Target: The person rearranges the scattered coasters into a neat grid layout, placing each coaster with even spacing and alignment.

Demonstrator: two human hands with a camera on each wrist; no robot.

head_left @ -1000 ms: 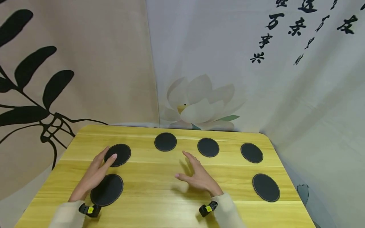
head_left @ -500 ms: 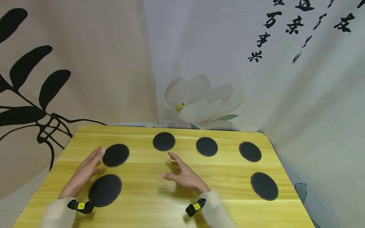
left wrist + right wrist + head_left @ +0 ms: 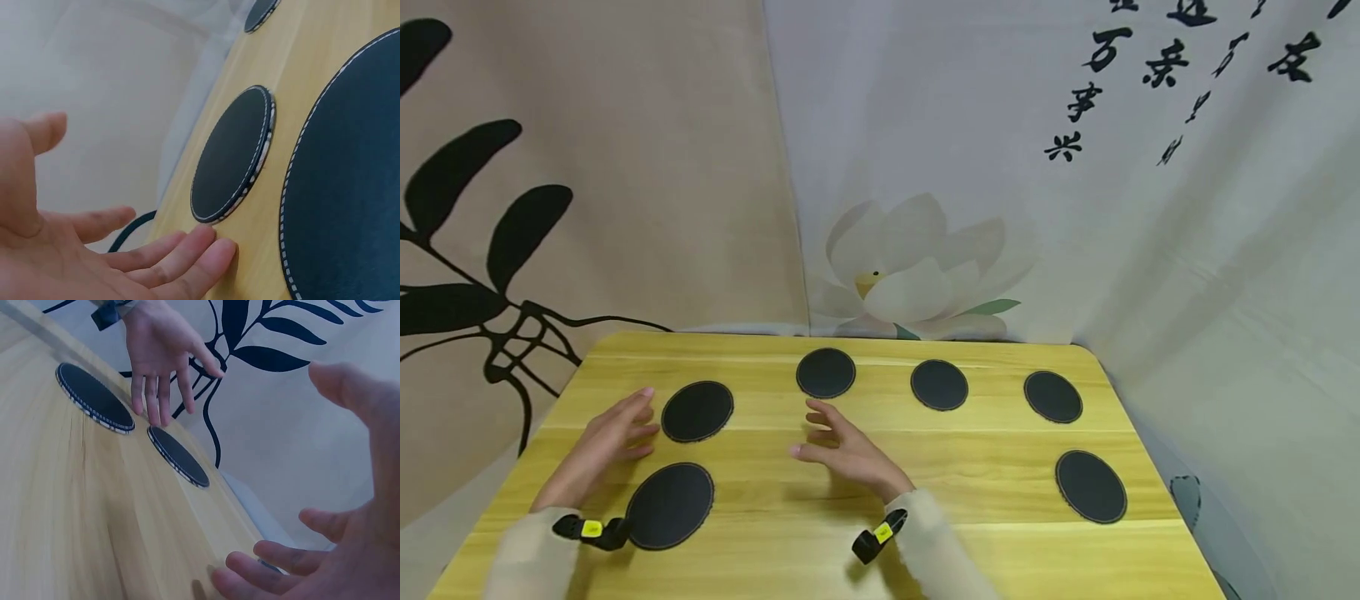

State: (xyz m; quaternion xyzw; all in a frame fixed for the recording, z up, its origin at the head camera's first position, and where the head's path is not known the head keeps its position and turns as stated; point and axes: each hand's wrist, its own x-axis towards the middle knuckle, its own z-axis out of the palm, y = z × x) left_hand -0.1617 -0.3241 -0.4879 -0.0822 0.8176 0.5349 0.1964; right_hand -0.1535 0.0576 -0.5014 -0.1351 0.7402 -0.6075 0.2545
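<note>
Round black coasters with pale stitched edges lie flat on a wooden table (image 3: 970,483). My left hand (image 3: 606,442) is just left of the back-left coaster (image 3: 697,411), holding nothing. In the left wrist view its fingertips are close to that coaster's rim; whether they touch it I cannot tell. The front-left coaster (image 3: 671,506) lies to the right of the left wrist. Near the table's middle, my right hand (image 3: 850,454) hovers with loosely bent, spread fingers and nothing in it. Its nearest coaster is the back-middle one (image 3: 826,372), just beyond the index finger.
Farther right along the back lie two more coasters, one right of centre (image 3: 939,385) and one near the corner (image 3: 1053,397). Another coaster (image 3: 1091,487) is by the right edge. A printed curtain (image 3: 925,167) hangs directly behind the table.
My left hand has moved left off the back-left coaster, which it partly covered before. The right hand has shifted left across the table. The coasters keep their arrangement; the head view has turned slightly.
</note>
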